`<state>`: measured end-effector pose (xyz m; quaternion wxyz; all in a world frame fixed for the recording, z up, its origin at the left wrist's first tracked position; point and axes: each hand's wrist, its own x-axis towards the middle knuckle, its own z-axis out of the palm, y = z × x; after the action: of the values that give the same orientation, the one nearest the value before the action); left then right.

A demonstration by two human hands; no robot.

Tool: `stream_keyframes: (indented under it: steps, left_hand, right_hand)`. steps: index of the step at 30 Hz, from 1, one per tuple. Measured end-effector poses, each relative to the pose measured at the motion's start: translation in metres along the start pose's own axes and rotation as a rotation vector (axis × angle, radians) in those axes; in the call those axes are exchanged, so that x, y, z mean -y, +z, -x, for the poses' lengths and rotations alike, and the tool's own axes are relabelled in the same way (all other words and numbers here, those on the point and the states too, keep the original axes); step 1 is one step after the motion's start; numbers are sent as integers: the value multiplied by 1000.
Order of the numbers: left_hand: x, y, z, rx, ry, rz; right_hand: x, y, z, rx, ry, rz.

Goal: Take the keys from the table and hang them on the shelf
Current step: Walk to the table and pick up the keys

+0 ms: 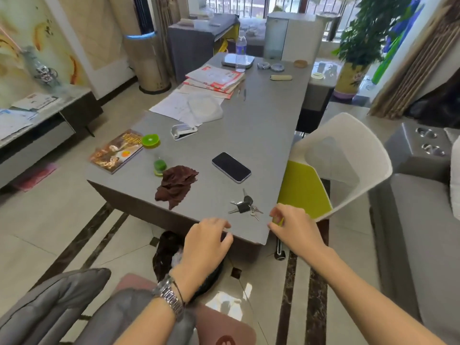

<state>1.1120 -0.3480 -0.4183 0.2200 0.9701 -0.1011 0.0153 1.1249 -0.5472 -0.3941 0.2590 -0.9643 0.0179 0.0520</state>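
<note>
- The keys (pixel 245 204) lay near the table's (pixel 261 135) near right corner, just left of our right hand (pixel 295 229).
- Both hands empty, fingers loosely curled; left hand (pixel 206 241) farther off.

A home living room: sofa (pixel 423 232), coffee table (pixel 261 135), potted plant (pixel 368 28).

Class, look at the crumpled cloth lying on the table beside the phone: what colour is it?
The cloth is dark reddish brown, seen clearly in the head view.
</note>
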Motion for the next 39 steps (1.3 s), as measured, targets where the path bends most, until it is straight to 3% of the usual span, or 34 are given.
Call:
stream_keyframes:
  steps: [5, 18, 28, 39]
  left_hand:
    - [18, 51, -31, 68, 33, 86]
    - [43, 117, -56, 9, 25, 103]
    - [54, 128, -54, -56, 59, 128]
    - [59, 120, -53, -16, 127, 118]
  right_hand:
    - [-9, 38, -46, 23, 91, -35]
    - [-32, 94, -98, -8, 114, -82]
    - [-38, 106, -107, -28, 56, 12]
    - [-31, 90, -105, -131, 17, 109]
